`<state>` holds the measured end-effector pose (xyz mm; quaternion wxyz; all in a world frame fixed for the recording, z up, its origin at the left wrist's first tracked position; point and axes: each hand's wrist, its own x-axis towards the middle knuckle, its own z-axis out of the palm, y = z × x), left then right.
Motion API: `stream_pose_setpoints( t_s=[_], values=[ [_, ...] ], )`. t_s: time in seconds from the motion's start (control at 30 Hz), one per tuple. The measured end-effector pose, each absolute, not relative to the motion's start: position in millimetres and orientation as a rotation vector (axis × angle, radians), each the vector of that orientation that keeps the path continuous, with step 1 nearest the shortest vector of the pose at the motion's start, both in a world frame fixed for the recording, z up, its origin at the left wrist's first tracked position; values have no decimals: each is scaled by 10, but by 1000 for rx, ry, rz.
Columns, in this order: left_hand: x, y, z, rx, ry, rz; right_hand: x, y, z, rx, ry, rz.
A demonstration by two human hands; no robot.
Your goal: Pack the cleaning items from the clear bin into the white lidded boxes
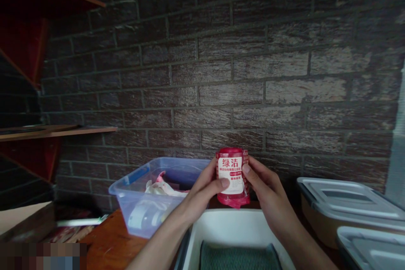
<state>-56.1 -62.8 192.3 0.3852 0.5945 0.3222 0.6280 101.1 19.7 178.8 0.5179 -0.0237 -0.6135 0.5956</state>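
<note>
Both my hands hold up a red roll of garbage bags [231, 198] with a white label carrying red Chinese characters. My left hand [205, 183] grips its left side, thumb across the label's lower edge. On the other side, my right hand [264, 179] has its thumb on the label's right edge and its fingers behind, mostly hidden. The roll stands upright above the far rim of a white bin [234, 216]. Inside that bin lies a dark green textured item [238, 258], cut off by the frame's bottom.
A translucent blue-purple tub [126, 190] with bottles and a white-and-pink item stands left on the wooden table [109, 240]. Lidded containers [354, 198] are at right. Red-brown shelves [85, 130] jut out at left, before a dark brick wall [215, 71].
</note>
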Motion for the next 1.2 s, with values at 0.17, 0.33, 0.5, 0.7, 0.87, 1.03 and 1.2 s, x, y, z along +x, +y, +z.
stream_pose_setpoints(
  t_s=[0.17,0.33,0.5,0.7,0.87,1.03,1.2],
  values=[
    [-507,-692,1956,1628,921,1518,1012,181,1814,-63,-1483,1409],
    [-473,-636,1932,1681,1002,1593,1016,182,1821,-55,-1497,1393],
    [-491,-614,1900,1700,1002,1603,1010,185,1818,-59,-1478,1408],
    [-485,-611,1874,1676,981,1639,1004,188,1817,-53,-1485,1398],
    [-479,-607,1888,1659,973,1643,1008,173,1822,-55,-1468,1433],
    [-494,-593,1888,1638,957,1641,1005,193,1809,-52,-1464,1455],
    [-500,-589,1876,1625,987,1650,1005,207,1798,-54,-1467,1455]
  ],
)
